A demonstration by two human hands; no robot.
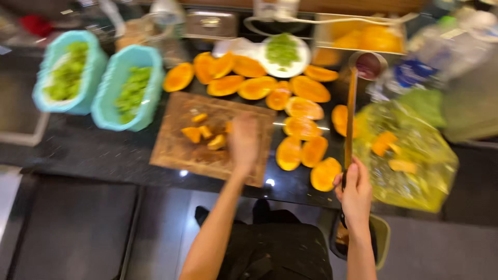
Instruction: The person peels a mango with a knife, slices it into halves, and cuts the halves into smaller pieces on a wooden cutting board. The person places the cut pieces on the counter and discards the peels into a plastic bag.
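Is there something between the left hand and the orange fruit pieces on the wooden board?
Nothing visible. The left hand is over the wooden board, just right of the fruit pieces, with only bare board between them.

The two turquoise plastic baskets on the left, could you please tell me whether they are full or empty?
Filled, not empty. Both turquoise plastic baskets hold green fruit pieces, heaped along their middle nearly up to the rims; blur hides how deep the pile goes.

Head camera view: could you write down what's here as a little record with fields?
Left hand: over the wooden cutting board, beside the orange fruit chunks; grip blurred
Right hand: holds a long knife, blade pointing away
Counter: dark, with many orange fruit halves
Left side: two pale blue baskets of green pieces
Right side: yellow plastic bag with fruit scraps
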